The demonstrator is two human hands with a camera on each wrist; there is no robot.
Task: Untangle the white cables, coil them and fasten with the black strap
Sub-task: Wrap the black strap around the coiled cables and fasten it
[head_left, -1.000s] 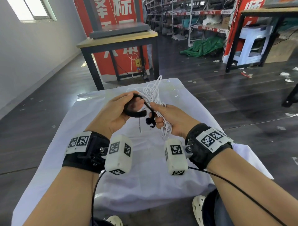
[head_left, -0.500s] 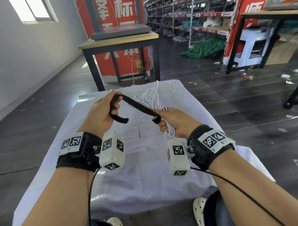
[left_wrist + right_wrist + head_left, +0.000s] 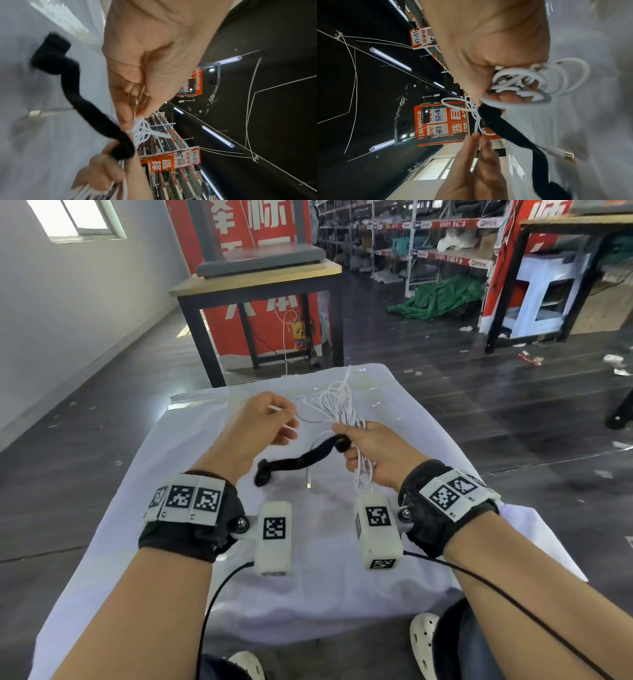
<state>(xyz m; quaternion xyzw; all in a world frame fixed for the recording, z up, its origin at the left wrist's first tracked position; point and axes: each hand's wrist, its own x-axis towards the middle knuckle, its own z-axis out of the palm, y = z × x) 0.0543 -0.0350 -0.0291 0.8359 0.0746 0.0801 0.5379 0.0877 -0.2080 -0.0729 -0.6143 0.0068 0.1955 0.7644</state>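
A bundle of coiled white cables sticks up out of my right hand, which grips it in a fist over the table. The same hand holds one end of the black strap against the coil. The rest of the strap hangs down to the left, its free end curled just above the cloth. My left hand is beside the coil and pinches a loose white strand between thumb and fingertips. A cable plug dangles below the strap.
The table under my hands is covered with a white cloth. Beyond its far edge stands a wooden-topped table with black legs, with red banners and shelving behind. Dark floor lies on both sides. My shoes show below the near edge.
My left hand has let go of the strap, and its free end has dropped down. The left hand has moved up to a loose cable strand. The right hand still grips the coil.
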